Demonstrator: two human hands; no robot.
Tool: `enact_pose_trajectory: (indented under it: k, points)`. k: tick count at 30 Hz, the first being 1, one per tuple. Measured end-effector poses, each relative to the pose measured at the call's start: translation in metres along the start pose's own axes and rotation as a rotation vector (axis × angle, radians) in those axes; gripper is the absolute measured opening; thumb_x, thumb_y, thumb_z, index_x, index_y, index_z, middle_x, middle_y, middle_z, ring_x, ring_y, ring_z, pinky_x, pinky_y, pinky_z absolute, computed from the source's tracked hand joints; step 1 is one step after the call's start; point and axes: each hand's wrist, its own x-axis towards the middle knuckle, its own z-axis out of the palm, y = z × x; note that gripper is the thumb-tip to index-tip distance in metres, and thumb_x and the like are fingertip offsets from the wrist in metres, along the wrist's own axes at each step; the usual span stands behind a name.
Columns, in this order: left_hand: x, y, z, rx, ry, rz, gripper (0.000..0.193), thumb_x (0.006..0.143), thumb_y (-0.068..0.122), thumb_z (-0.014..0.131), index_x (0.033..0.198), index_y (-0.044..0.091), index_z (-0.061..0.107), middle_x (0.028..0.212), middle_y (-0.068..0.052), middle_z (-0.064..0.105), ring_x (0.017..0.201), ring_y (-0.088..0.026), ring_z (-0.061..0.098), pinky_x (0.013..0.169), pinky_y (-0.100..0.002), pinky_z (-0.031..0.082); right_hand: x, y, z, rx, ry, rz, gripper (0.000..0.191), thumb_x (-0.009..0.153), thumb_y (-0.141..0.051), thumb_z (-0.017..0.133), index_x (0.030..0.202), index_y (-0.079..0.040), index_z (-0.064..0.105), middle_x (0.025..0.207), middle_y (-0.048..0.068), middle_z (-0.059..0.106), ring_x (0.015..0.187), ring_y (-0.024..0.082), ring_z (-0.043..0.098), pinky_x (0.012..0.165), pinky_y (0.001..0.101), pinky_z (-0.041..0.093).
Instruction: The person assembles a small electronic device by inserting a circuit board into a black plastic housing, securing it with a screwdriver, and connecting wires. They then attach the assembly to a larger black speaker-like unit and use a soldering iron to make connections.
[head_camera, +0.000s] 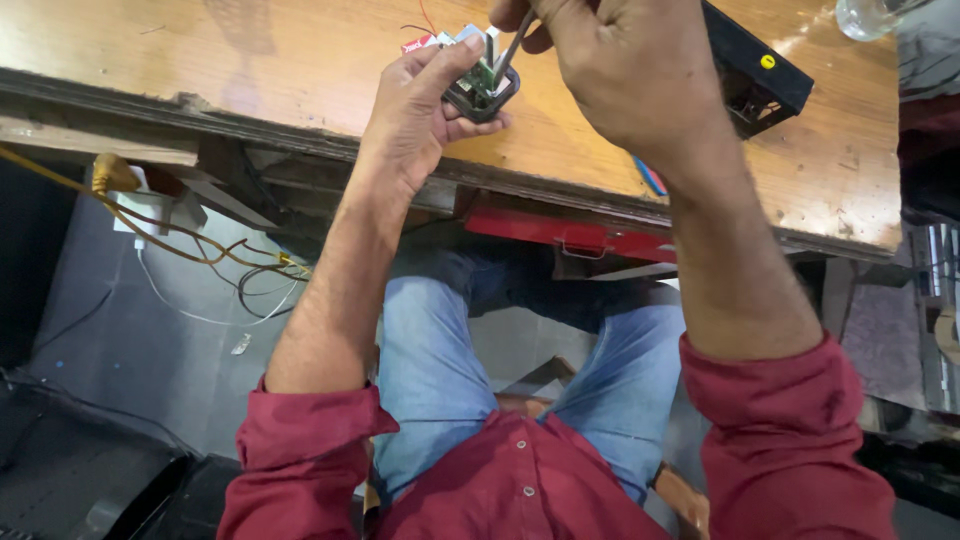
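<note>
My left hand grips a small dark electronic part with a green circuit board and white pieces, held above the wooden table. My right hand is closed on a thin grey metal tool, whose tip points down into the part. Thin red and black wires run off behind the part. The tool's upper end is hidden in my fist.
A black box with a yellow dot lies on the table at the right. A clear glass stands at the far right corner. A red drawer sits under the table edge. Yellow, black and white cables hang at the left.
</note>
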Motion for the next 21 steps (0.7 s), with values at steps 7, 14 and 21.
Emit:
enact_pose_trajectory:
  k: [7,14,21]
  points:
    - [-0.005,0.003,0.004,0.025,0.022,0.013,0.036,0.091,0.030,0.078,0.107,0.000,0.066,0.092,-0.010,0.074,0.080,-0.017,0.077,0.071,-0.039,0.070,0.005,0.006,0.015,0.009,0.134,0.104,0.020,0.116,-0.005,0.059,0.103,0.003,0.072,0.091,0.008,0.076,0.082,0.016,0.075,0.074,0.0297,0.063]
    - [0.001,-0.001,0.002,0.001,0.017,-0.020,0.036,0.092,0.031,0.078,0.103,-0.001,0.068,0.088,-0.012,0.074,0.074,-0.020,0.077,0.067,-0.037,0.069,-0.002,0.001,-0.002,-0.011,0.028,0.044,0.020,0.113,-0.001,0.050,0.110,0.005,0.069,0.101,0.009,0.075,0.092,0.017,0.075,0.079,0.0291,0.063]
    - [-0.003,0.001,0.005,0.054,0.002,0.014,0.037,0.092,0.029,0.078,0.108,-0.001,0.065,0.092,-0.012,0.074,0.078,-0.018,0.077,0.068,-0.037,0.069,0.005,0.005,0.011,-0.034,0.120,0.018,0.020,0.113,-0.005,0.055,0.105,0.004,0.070,0.092,0.010,0.075,0.085,0.016,0.075,0.072,0.0285,0.062]
